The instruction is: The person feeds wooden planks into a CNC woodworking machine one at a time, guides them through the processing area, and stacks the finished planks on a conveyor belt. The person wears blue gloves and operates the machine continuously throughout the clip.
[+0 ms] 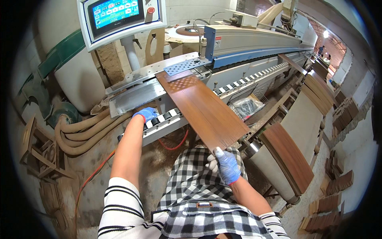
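Note:
A long reddish-brown wooden board (pixel 203 111) slopes from a perforated blue plate (pixel 179 65) on the machine down toward me, crossing a rail of black and white rollers (pixel 165 116). My right hand (pixel 225 165), in a blue and white glove, grips the board's near end. My gloved left hand (pixel 146 114) is on the roller rail, left of the board, its fingers curled over it. A bare metal plate (pixel 131 101) lies just above that hand.
A control screen (pixel 115 14) stands upper left, above ribbed hoses (pixel 83 145) and a wooden stool (pixel 39 155). The machine's beam (pixel 254 46) runs rightward. Stacked boards (pixel 286 155) rest on a conveyor at right. People (pixel 324 53) are far off in the back.

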Action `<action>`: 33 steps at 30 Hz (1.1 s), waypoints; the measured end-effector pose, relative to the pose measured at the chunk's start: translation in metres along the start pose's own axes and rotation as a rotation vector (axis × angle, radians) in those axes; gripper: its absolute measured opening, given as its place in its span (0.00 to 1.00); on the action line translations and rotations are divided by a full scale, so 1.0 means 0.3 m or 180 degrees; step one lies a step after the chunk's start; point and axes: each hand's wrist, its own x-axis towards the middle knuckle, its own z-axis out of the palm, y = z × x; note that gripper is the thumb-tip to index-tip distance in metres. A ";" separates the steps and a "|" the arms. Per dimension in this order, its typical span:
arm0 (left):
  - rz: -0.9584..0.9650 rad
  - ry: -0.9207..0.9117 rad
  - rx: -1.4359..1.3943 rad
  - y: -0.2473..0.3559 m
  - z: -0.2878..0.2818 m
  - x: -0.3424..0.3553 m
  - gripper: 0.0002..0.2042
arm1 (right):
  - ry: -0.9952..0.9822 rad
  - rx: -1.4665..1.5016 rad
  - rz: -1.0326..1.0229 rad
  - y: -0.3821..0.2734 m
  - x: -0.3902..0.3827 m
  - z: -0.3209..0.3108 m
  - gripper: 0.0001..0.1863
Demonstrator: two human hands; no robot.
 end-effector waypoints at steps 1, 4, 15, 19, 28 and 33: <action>-0.0018 0.0012 0.0009 0.008 -0.002 -0.005 0.15 | 0.0059 -0.0002 -0.0155 -0.007 0.010 -0.011 0.26; -0.0035 -0.0062 -0.0015 0.003 -0.010 -0.001 0.17 | 0.0415 0.0134 -0.0238 -0.024 0.056 -0.079 0.24; 0.0145 -0.0198 -0.0136 -0.022 -0.003 0.015 0.16 | 0.1202 0.1099 -0.0552 -0.165 0.226 -0.307 0.18; 0.0235 -0.0175 -0.0072 -0.053 0.008 0.034 0.19 | 0.0910 0.1593 -0.0560 -0.193 0.297 -0.409 0.19; 0.0101 -0.0220 -0.0232 -0.044 -0.009 -0.001 0.16 | 0.2766 -0.0305 -0.1482 0.038 -0.088 -0.779 0.23; 0.0183 -0.0144 -0.0399 -0.153 0.023 0.054 0.12 | 0.5073 -0.0579 -0.1311 0.222 -0.501 -1.167 0.28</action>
